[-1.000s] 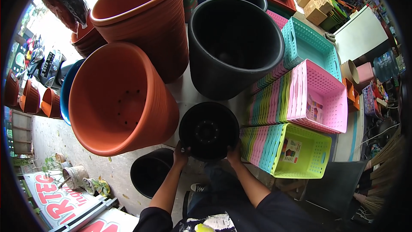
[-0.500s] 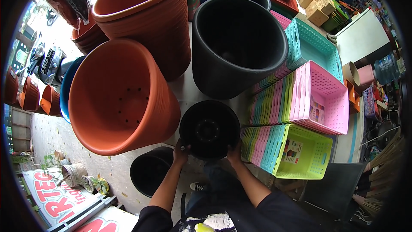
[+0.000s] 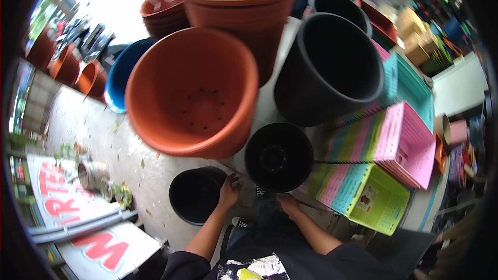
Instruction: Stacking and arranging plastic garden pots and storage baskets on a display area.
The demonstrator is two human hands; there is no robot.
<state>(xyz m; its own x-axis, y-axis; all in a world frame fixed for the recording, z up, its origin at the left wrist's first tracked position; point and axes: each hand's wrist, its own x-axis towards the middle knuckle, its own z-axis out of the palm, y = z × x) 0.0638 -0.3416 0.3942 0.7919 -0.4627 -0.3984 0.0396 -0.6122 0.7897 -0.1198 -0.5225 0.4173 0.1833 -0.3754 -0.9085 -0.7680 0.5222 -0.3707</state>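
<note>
A small black plastic pot (image 3: 279, 168) with drainage holes in its base sits on the pale surface in front of me. My left hand (image 3: 230, 191) is just below and left of it, fingers apart and holding nothing. Below its lower rim, my right hand (image 3: 288, 203) is empty too, fingers loosely bent and a little blurred. Another black pot (image 3: 193, 197) stands lower down on the floor, close beside my left wrist. Beyond the small pot are a large orange pot (image 3: 192, 88), tilted toward me, and a large black pot (image 3: 332, 67).
More orange pots (image 3: 238, 5) are stacked behind. A blue tub (image 3: 116, 85) stands at the left. On the right lie nested plastic baskets, pink (image 3: 415, 148) and lime green (image 3: 386, 202), with turquoise ones (image 3: 410, 93) behind. A lettered signboard (image 3: 104, 243) is at lower left.
Both hands have let go of the small black pot and drawn back toward me. My view has swung left, so the things now appear farther right.
</note>
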